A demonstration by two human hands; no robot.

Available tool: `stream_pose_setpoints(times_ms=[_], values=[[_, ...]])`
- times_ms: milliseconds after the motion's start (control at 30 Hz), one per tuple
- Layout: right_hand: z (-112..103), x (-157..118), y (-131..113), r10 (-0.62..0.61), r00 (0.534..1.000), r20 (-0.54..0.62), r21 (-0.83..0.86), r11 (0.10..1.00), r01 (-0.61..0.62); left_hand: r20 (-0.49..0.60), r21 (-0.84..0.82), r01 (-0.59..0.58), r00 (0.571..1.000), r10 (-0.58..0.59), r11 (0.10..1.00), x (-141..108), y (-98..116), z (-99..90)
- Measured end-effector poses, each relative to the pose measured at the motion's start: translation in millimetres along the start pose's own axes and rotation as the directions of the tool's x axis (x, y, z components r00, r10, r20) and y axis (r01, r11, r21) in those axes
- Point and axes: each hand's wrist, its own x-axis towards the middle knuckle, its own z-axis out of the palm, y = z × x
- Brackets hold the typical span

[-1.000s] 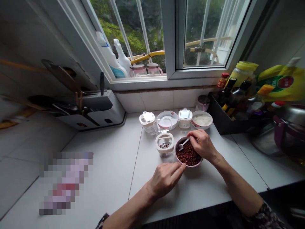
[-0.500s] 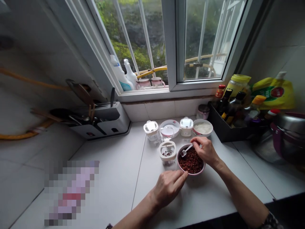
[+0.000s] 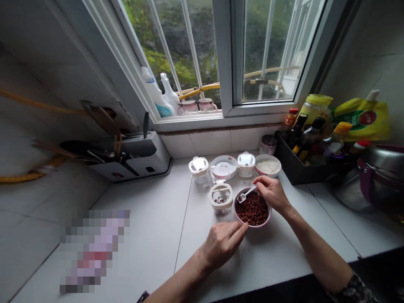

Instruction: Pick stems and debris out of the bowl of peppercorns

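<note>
My right hand (image 3: 272, 194) is closed on the handle of a small white spoon (image 3: 246, 194). The spoon's scoop is over the left inner side of a pink-rimmed bowl (image 3: 253, 226), with a few dark bits in it. Dark red dried peppercorns, by their look, fill much of the bowl. My left hand (image 3: 225, 244) pinches the bowl's near rim between thumb and fingers. Just left of the bowl stands a clear seasoning jar (image 3: 221, 200) with a cream rim and its lid raised. A few dark bits lie inside it.
Behind stand two lidded jars (image 3: 199, 167), a bowl of white powder (image 3: 224, 167) and a bowl of white grains (image 3: 268, 165). At the right are a black box of bottles (image 3: 307, 168) and a metal pot (image 3: 383, 176). A utensil holder (image 3: 139, 162) stands left.
The spoon has moved slightly left and up toward the bowl's rim on the jar side. My left hand stays at the bowl's near rim. The whole view has shifted a little.
</note>
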Motion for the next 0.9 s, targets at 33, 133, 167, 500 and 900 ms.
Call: stream_pose_setpoints(times_ms=[33,133,167,500,900], values=[[-0.4,-0.1,-0.9,-0.011,1.000,-0.006,-0.013,1.000,0.011,0.004,0.003,0.001,1.000,-0.001,1.000,-0.3,-0.1,0.1],[-1.5,0.1,-4.3,-0.102,0.994,-0.036,-0.117,0.988,0.097,0.007,0.009,-0.001,1.000,0.001,1.000,-0.5,-0.1,0.1],[-1.8,0.2,-5.1,-0.124,0.992,-0.036,-0.142,0.983,0.118,0.005,0.008,-0.002,1.000,0.002,1.000,-0.3,0.0,0.0],[-1.2,0.2,-2.5,0.019,1.000,0.003,0.012,1.000,-0.019,-0.001,-0.003,0.000,1.000,0.000,1.000,2.2,0.5,-2.0],[-4.1,1.6,-2.2,0.081,0.997,0.008,0.097,0.992,-0.082,0.008,0.022,0.004,1.000,-0.004,1.000,2.8,1.0,-3.0]])
